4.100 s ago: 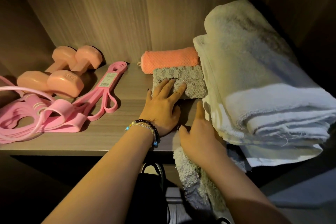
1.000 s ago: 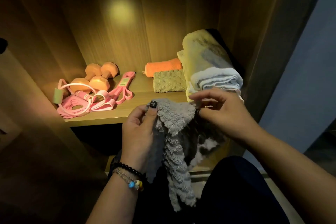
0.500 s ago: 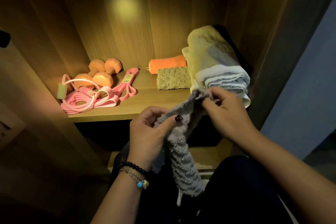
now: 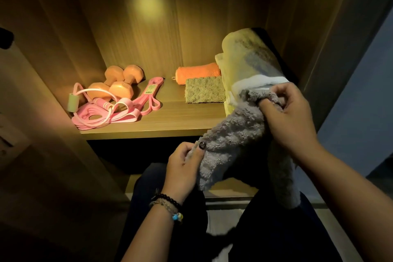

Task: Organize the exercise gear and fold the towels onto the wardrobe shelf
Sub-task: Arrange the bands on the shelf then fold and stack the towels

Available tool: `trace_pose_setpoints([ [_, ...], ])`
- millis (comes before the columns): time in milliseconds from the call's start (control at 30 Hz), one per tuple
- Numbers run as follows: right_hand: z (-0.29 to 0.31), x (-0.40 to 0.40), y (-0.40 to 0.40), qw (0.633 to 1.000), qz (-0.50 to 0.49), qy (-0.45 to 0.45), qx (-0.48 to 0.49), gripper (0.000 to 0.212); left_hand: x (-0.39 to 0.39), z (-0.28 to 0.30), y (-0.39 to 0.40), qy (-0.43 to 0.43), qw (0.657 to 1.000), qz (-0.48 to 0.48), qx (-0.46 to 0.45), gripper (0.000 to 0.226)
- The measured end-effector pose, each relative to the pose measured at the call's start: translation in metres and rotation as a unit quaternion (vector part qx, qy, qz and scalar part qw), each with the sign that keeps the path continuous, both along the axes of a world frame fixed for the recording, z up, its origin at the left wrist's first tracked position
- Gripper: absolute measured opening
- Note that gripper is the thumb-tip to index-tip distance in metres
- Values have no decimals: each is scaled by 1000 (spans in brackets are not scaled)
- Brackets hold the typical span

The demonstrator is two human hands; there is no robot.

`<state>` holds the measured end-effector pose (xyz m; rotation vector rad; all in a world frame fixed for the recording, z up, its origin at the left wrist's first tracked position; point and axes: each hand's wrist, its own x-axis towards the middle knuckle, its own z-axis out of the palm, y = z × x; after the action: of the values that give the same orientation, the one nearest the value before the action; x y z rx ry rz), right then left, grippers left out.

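A fluffy grey towel (image 4: 236,134) stretches between both hands in front of the wardrobe shelf (image 4: 161,122). My left hand (image 4: 184,169) pinches its lower corner below the shelf edge. My right hand (image 4: 291,117) grips the upper corner, close to the big folded white towel (image 4: 251,64). On the shelf lie a folded grey-green towel (image 4: 205,90) and a rolled orange towel (image 4: 198,72) behind it. At the shelf's left sit two orange dumbbells (image 4: 119,83), pink resistance bands (image 4: 148,95) and a pink skipping rope (image 4: 100,102).
Wooden wardrobe walls (image 4: 319,27) close in the shelf on both sides and behind. A lower shelf (image 4: 229,189) shows under my hands. My dark-clothed legs (image 4: 265,229) fill the bottom of the view. A bluish wall (image 4: 361,102) stands at the right.
The hands have drawn apart and spread the grey towel: the right hand rose to the right, the left stayed low. Four seconds ago both hands were at the folded towels on the shelf.
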<state>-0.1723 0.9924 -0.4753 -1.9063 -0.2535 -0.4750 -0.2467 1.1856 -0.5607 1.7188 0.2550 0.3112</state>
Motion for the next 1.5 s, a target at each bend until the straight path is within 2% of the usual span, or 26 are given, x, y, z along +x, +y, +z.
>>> trace_pose_setpoints([
  [133, -8, 5, -3, 1000, -24, -4, -13, 11, -6, 9, 3, 33, 976, 56, -209, 8],
  [267, -14, 11, -8, 998, -58, 20, 25, 41, -6, 12, 10, 19, 954, 151, -257, 13],
  [400, -19, 6, -4, 995, -83, 39, 30, 50, -9, 19, 6, 26, 932, 174, -317, 28],
  [567, -23, -20, 10, 992, -35, 41, 110, 43, -18, 32, -7, 28, 948, 158, -275, 43],
  [667, -27, -35, 21, 986, 18, 68, 152, 17, -25, 41, -11, 12, 949, 120, -292, 44],
  [733, -27, -44, 28, 984, 40, 92, 149, 12, -28, 49, -14, -4, 942, 84, -324, 42],
  [833, -24, -59, 38, 981, 81, 91, 150, 14, -31, 56, -18, -26, 934, 52, -352, 44],
  [967, -24, -73, 44, 990, 102, 51, 88, 12, -34, 54, -22, -37, 955, 74, -286, 47],
  [1033, -24, -77, 44, 987, 118, 62, 90, 13, -36, 51, -22, -45, 957, 90, -271, 46],
  [1133, -22, -81, 44, 977, 150, 93, 124, 16, -39, 49, -23, -48, 954, 96, -280, 36],
  [1233, -21, -83, 44, 962, 207, 111, 140, 30, -42, 50, -26, -42, 959, 51, -276, 23],
  [1333, -14, -83, 37, 961, 241, 112, 74, 31, -44, 51, -26, -61, 959, 14, -277, 35],
  [1500, -3, -77, 21, 946, 275, 169, 32, 38, -45, 49, -22, -78, 946, -68, -307, 48],
])
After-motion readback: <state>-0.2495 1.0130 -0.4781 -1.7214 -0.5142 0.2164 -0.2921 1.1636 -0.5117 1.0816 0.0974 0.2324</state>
